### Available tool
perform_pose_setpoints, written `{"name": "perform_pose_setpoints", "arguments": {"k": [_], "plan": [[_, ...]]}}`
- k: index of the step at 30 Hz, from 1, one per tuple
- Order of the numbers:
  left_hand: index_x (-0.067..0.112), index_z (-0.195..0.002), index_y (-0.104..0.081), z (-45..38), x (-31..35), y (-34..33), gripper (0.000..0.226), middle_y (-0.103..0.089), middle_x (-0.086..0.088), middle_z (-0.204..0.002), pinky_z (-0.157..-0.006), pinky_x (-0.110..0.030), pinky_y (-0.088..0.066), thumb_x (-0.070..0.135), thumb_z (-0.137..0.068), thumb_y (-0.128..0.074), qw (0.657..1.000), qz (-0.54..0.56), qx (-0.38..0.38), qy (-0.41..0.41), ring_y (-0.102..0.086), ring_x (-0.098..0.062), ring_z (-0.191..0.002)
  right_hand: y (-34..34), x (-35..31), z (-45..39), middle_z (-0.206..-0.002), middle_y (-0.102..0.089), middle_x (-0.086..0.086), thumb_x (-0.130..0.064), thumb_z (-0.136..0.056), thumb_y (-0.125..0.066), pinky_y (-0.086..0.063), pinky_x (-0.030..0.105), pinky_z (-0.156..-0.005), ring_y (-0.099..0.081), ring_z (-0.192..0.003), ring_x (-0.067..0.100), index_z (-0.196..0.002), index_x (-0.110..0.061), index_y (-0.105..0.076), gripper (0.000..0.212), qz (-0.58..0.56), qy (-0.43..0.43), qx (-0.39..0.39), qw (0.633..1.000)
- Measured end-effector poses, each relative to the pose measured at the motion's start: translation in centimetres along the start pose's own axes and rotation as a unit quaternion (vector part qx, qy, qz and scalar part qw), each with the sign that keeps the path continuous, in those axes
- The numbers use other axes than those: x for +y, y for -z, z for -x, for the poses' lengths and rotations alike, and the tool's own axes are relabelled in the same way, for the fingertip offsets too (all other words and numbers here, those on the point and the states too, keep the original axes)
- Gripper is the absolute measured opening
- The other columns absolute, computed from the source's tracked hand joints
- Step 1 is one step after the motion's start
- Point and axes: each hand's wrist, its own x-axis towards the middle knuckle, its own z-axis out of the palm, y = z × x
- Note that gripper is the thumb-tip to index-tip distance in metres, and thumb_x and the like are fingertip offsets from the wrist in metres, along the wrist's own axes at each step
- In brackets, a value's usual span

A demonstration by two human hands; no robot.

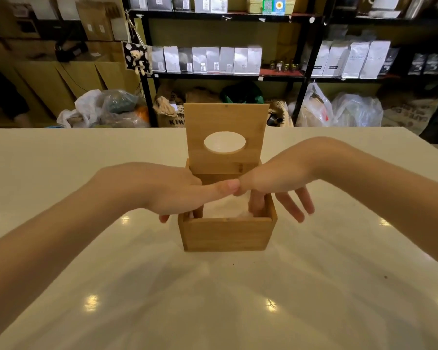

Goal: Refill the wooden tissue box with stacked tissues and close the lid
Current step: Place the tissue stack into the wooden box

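While the wooden tissue box (226, 232) sits mid-table (61, 173) with its lid (225, 137) standing upright at the back, both hands reach over the opening. White tissues (225, 207) lie inside. Left hand (172, 192) has fingers dipping down at the box's left wall, thumb extended. Right hand (276, 186) pokes one finger into the box, other fingers spread loosely outside. Neither hand visibly grips anything.
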Motion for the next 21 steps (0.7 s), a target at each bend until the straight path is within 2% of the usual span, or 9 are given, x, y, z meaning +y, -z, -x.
{"name": "perform_pose_setpoints", "arguments": {"k": [2, 4, 6, 9, 11, 12, 14, 18, 21], "plan": [[0.023, -0.124, -0.054, -0.3, 0.3, -0.3, 0.107, -0.059, 0.011, -0.089, -0.095, -0.035, -0.04, 0.076, -0.05, 0.002, 1.0, -0.004, -0.023, 0.012, -0.056, -0.013, -0.07, -0.1, 0.0, -0.1, -0.062, -0.048, 0.003, -0.032, -0.093, -0.042, -0.043, 0.034, -0.06, -0.052, -0.062, 0.027, -0.065, -0.009, -0.054, 0.038, -0.011, -0.002, 0.006, 1.0], [0.026, -0.129, -0.049, -0.5, 0.3, -0.4, 0.109, -0.06, 0.007, -0.111, -0.096, -0.036, -0.039, 0.077, -0.048, 0.003, 0.999, -0.002, -0.03, 0.021, -0.056, -0.015, -0.07, -0.3, -0.4, 0.0, -0.068, -0.049, 0.005, -0.035, -0.095, -0.036, -0.044, 0.034, -0.059, -0.052, -0.06, 0.025, -0.068, -0.01, -0.055, 0.042, -0.008, -0.008, 0.004, 1.0], [0.026, -0.13, -0.048, -0.6, 0.2, -0.5, 0.108, -0.059, 0.007, -0.118, -0.099, -0.037, -0.038, 0.077, -0.049, 0.003, 0.999, 0.005, -0.033, 0.023, -0.055, -0.013, -0.069, -0.3, -0.5, 0.2, -0.07, -0.048, 0.003, -0.039, -0.095, -0.033, -0.048, 0.041, -0.07, -0.053, -0.065, 0.026, -0.075, -0.01, -0.057, 0.043, -0.007, -0.003, 0.011, 1.0], [0.023, -0.12, -0.057, -0.5, -0.3, -0.3, 0.105, -0.061, 0.011, -0.087, -0.1, -0.037, -0.037, 0.074, -0.051, 0.002, 0.999, 0.03, -0.022, 0.005, -0.055, -0.013, -0.07, -0.1, -0.1, 0.4, -0.073, -0.053, 0.003, -0.04, -0.095, -0.035, -0.043, 0.048, -0.094, -0.052, -0.081, 0.033, -0.1, -0.005, -0.063, 0.046, -0.017, 0.004, 0.017, 1.0], [0.023, -0.113, -0.063, -0.4, -0.5, 0.1, 0.104, -0.055, 0.01, -0.076, -0.099, -0.035, -0.035, 0.074, -0.05, 0.003, 0.999, 0.032, 0.011, -0.005, -0.056, -0.014, -0.073, 0.3, 0.2, 0.4, -0.109, -0.063, 0.014, -0.041, -0.095, -0.035, -0.042, 0.048, -0.096, -0.052, -0.086, 0.034, -0.116, -0.001, -0.06, 0.052, -0.026, 0.01, 0.014, 1.0], [0.024, -0.112, -0.063, -0.4, -0.4, 0.3, 0.103, -0.054, 0.01, -0.074, -0.099, -0.035, -0.033, 0.073, -0.051, 0.003, 0.999, 0.031, 0.024, -0.008, -0.056, -0.014, -0.075, 0.5, 0.2, 0.5, -0.126, -0.057, 0.018, -0.04, -0.095, -0.035, -0.042, 0.049, -0.097, -0.052, -0.088, 0.034, -0.119, -0.001, -0.059, 0.052, -0.029, 0.013, 0.015, 0.999], [0.025, -0.113, -0.063, -0.6, -0.2, 0.5, 0.102, -0.053, 0.01, -0.074, -0.096, -0.034, -0.031, 0.071, -0.053, 0.005, 0.999, 0.032, 0.035, -0.007, -0.057, -0.015, -0.072, 0.8, 0.2, 0.4, -0.135, -0.05, 0.021, -0.039, -0.095, -0.035, -0.041, 0.049, -0.098, -0.051, -0.09, 0.035, -0.114, -0.001, -0.062, 0.051, -0.035, 0.015, 0.022, 0.999], [0.026, -0.115, -0.062, -1.8, 0.1, 0.6, 0.106, -0.057, 0.001, -0.118, -0.086, -0.03, -0.033, 0.071, -0.052, 0.009, 0.998, 0.034, 0.046, 0.016, -0.055, -0.015, -0.063, 0.9, -0.1, -0.4, -0.111, -0.049, 0.012, -0.04, -0.094, -0.035, -0.044, 0.048, -0.094, -0.053, -0.085, 0.034, -0.081, -0.01, -0.061, 0.043, -0.027, 0.005, 0.022, 0.999], [0.026, -0.118, -0.06, -2.6, 0.1, 0.8, 0.108, -0.054, -0.003, -0.126, -0.083, -0.03, -0.04, 0.073, -0.05, 0.01, 0.998, 0.038, 0.018, 0.039, -0.062, -0.019, -0.071, 1.2, -0.4, -2.2, -0.142, -0.037, 0.009, -0.054, -0.094, -0.011, -0.055, 0.038, -0.073, -0.061, -0.078, 0.027, -0.118, -0.015, -0.061, 0.068, 0.045, 0.005, -0.018, 0.999]]}}
